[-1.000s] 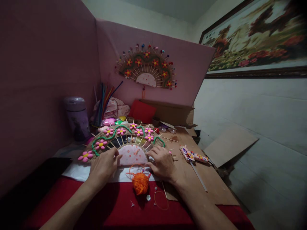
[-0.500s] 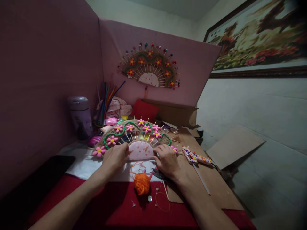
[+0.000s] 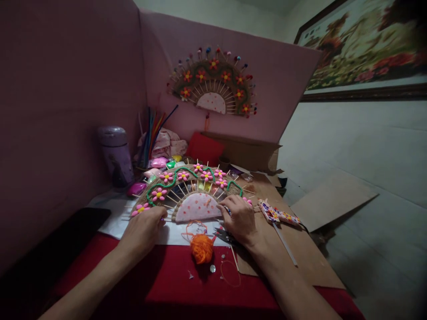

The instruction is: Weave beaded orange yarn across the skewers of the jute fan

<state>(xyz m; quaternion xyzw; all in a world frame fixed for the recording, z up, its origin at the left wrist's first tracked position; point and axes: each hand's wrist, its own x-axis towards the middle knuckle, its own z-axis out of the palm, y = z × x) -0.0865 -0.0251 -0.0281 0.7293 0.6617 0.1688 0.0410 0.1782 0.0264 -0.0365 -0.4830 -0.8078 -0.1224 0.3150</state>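
A half-round craft fan [image 3: 196, 208] lies tilted on the table, with a spotted white centre, thin wooden sticks, a twine-wrapped arch, pink flowers and a green wavy strand. My left hand [image 3: 143, 226] pinches its lower left end, fingers closed around the stick ends. My right hand [image 3: 238, 221] grips the lower right side beside the white centre, its fingertips partly hidden. An orange yarn ball [image 3: 202, 249] sits in front of the fan, a loose strand trailing from it. Black scissors [image 3: 224, 234] lie partly under my right hand.
A flower-patterned glue gun [image 3: 269, 212] rests on cardboard [image 3: 310, 260] at the right. At the back left stand a purple bottle [image 3: 116, 155] and pipe cleaners [image 3: 151, 138]. Another fan [image 3: 213, 80] hangs on the pink board. Small gems and a thin ring lie on the red cloth [image 3: 173, 278].
My left hand has moved left and slightly down, from the white centre's edge to the fan's outer left end. My right hand stays on the right side. The camera view has shifted slightly.
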